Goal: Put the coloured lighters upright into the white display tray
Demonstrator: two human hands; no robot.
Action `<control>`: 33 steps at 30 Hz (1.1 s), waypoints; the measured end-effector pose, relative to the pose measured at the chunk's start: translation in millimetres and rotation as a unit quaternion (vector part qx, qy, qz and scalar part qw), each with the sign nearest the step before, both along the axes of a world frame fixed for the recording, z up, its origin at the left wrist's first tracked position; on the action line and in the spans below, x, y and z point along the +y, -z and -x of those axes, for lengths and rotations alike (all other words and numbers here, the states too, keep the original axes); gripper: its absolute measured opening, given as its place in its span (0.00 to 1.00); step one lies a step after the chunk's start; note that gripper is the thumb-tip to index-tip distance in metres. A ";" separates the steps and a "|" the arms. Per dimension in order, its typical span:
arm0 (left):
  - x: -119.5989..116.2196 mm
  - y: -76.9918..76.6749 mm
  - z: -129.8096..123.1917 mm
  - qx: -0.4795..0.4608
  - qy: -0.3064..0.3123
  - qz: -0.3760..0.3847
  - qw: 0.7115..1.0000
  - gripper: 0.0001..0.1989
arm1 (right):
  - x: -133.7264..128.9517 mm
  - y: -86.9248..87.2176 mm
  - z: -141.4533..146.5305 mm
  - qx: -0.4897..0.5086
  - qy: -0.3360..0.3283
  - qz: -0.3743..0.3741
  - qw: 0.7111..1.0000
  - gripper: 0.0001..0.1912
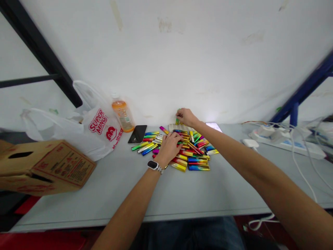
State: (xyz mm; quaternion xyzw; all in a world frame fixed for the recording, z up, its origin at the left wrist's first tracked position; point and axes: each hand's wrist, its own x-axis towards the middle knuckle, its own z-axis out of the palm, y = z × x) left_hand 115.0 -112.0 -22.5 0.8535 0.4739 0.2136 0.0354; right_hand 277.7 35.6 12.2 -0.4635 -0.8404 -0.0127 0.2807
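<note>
A heap of shiny, flat, lighter-shaped pieces (199, 160) in metallic yellow, red, blue, green and purple lies on the grey table. My left hand (170, 144), with a watch on its wrist, rests palm down on the heap; its fingers are spread over the pieces, their tips partly hidden. Behind the heap, near the wall, a pale gridded tray (171, 127) shows in part. My right hand (186, 117) is pinched above that tray on a yellow-green lighter-shaped piece (177, 121), which looks upright. Whether its lower end touches the tray I cannot tell.
Left of the heap lie a black phone (137, 134), an orange drink bottle (122, 116), a white plastic bag (96, 128) and a cardboard box (65, 166). To the right are another phone (213, 127), a white charger (250, 143) and a power strip (291, 142) with cables.
</note>
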 end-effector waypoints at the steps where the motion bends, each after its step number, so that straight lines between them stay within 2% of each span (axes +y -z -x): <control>1: -0.5 -0.7 -0.1 0.003 -0.003 0.003 1.000 0.10 | 1.4 0.5 -0.1 -0.004 -0.001 -0.002 1.000 0.10; 7: 0.5 0.4 -0.9 0.001 -0.004 0.001 1.000 0.09 | 6.4 2.0 -2.7 -0.009 -0.007 0.006 1.000 0.10; 12: 2.8 4.3 -0.4 0.006 -0.008 -0.008 1.000 0.11 | 9.0 1.3 -1.4 -0.057 -0.005 0.005 0.998 0.11; 17: 3.2 5.1 1.2 0.010 -0.021 -0.012 1.000 0.13 | 2.6 5.9 -0.3 -0.076 0.018 -0.063 0.995 0.14; 22: 2.8 2.1 1.8 0.019 -0.023 -0.005 1.000 0.13 | -2.1 16.6 1.9 -0.098 0.027 -0.054 0.993 0.18; 26: 2.4 0.5 1.8 0.021 -0.026 0.001 0.999 0.13 | -4.4 22.3 4.9 -0.118 0.026 -0.049 0.991 0.17; 33: 3.8 2.4 2.5 0.015 -0.025 -0.005 1.000 0.13 | -16.0 20.3 9.3 -0.117 0.069 -0.066 0.988 0.18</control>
